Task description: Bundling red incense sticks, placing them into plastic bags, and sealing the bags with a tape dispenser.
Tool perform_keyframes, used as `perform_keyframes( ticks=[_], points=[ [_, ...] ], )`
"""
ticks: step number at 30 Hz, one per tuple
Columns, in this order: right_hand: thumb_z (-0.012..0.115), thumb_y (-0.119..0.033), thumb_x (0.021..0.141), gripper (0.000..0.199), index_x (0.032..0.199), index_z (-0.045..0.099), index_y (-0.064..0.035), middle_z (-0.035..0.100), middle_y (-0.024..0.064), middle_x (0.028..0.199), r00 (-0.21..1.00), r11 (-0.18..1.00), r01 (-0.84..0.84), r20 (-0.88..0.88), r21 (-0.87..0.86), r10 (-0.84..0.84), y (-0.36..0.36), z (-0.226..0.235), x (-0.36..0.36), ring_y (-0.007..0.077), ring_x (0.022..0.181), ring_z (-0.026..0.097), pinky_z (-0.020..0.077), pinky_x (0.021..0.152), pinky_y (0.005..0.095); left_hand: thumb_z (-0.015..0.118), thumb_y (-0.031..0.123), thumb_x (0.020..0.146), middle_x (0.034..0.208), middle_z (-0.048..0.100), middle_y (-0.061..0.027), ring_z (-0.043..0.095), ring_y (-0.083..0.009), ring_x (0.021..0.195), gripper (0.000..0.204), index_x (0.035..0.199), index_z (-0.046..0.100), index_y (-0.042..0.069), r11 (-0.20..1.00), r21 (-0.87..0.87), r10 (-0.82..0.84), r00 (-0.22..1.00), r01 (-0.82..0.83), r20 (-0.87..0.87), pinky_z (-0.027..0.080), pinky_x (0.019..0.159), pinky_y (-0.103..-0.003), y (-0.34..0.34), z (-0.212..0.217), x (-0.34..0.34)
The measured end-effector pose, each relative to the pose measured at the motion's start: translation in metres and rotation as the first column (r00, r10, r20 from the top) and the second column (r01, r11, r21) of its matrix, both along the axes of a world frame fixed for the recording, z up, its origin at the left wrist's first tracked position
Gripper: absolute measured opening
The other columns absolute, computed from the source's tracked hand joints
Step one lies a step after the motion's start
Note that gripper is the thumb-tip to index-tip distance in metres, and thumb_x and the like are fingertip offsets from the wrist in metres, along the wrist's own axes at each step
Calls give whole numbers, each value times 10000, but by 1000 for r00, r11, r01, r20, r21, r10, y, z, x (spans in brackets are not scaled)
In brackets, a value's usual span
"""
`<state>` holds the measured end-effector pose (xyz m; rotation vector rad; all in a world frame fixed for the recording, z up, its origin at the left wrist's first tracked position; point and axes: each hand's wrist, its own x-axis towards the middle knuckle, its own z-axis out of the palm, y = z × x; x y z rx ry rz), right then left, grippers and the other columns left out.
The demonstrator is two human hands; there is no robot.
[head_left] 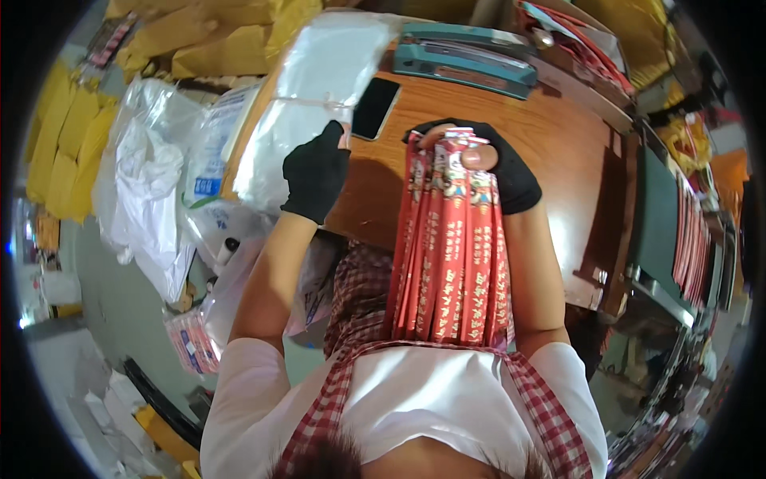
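Note:
My right hand (511, 172), in a black fingerless glove, is closed around the top of a bundle of long red printed packets (451, 263). They have gold lettering and small coloured figures near the top, and hang down in front of my apron. My left hand (315, 176), also in a black fingerless glove, is at the right edge of a stack of clear plastic bags (275, 148) on the wooden table (447, 104). Its fingers are mostly hidden, so I cannot tell whether it grips a bag. A dark phone (376, 108) lies just beyond this hand.
A teal long box (467, 60) sits at the table's far edge. White plastic sacks (152, 176) and yellow wrapped parcels (64, 144) crowd the left. At the right stands a dark green surface (656, 215) beside stacked red packets (692, 243).

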<state>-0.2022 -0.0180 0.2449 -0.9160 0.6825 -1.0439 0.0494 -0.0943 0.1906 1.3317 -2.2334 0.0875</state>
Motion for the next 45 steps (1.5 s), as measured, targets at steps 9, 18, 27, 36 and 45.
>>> perform_keyframes(
  ticks=[9,18,27,36,45],
  points=[
    [676,-351,670,578,1071,588,57,598,187,1134,981,988,153,119,-10,-151,19,-15,-33,237,949,634,516,838,345,751,142,612,1287,420,-258,388,-426,1208,732,1280,473,27,997,43,59,979,-69,196,326,1034,-455,16,-13,102],
    [704,-281,716,529,1100,602,69,628,156,1103,984,999,8,178,-37,-2,15,-14,-29,233,964,630,492,880,345,594,153,849,834,651,-132,621,-299,759,183,982,674,57,991,73,-107,994,109,-34,486,705,-355,-14,19,-3],
    [696,-277,746,699,1316,428,25,574,140,1190,970,989,141,204,-42,-130,5,-44,-28,191,1061,581,450,927,300,539,300,913,653,588,-156,581,-343,592,289,759,610,67,916,127,-312,875,380,-370,425,533,-417,55,81,-128],
    [538,-261,929,455,1294,460,-1,558,119,1232,901,875,412,257,-252,-350,-3,-123,-40,173,1135,518,402,1012,323,620,212,845,629,517,-45,550,-246,584,141,911,638,89,688,-122,-706,699,715,116,425,551,-370,89,63,-116],
    [591,-344,910,514,1299,462,-33,572,79,1175,831,761,553,-166,338,-530,80,-104,-23,148,1054,538,438,894,289,606,188,827,1006,451,-42,450,-167,973,340,1081,442,33,292,563,206,524,773,-826,373,888,-286,60,-101,-93]
  ],
)
